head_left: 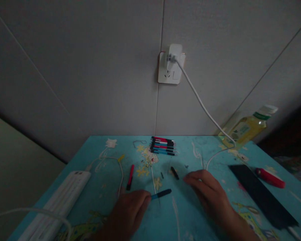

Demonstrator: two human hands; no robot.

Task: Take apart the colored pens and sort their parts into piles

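Observation:
My left hand (132, 209) grips a blue and black pen barrel (163, 194), which points right with its black end. Over the table to the right, my right hand (210, 192) has its fingertips drawn together; whether anything small sits between them is hidden. Just left of those fingertips lies a short black pen piece (175, 173). A tiny dark part (162, 175), perhaps a spring, rests beside it. Above my left hand is a thin white stick (153, 179) like a refill. A red and black pen barrel (130, 177) lies farther left. Several pens (163, 146) are lined up near the wall.
A white power strip (57, 204) occupies the left side of the blue patterned table (190, 214). On the right are a dark flat slab (262, 195), a red-handled object (271, 178) and a bottle of yellow liquid (248, 129). A white cable (200, 102) hangs from the wall charger (174, 55).

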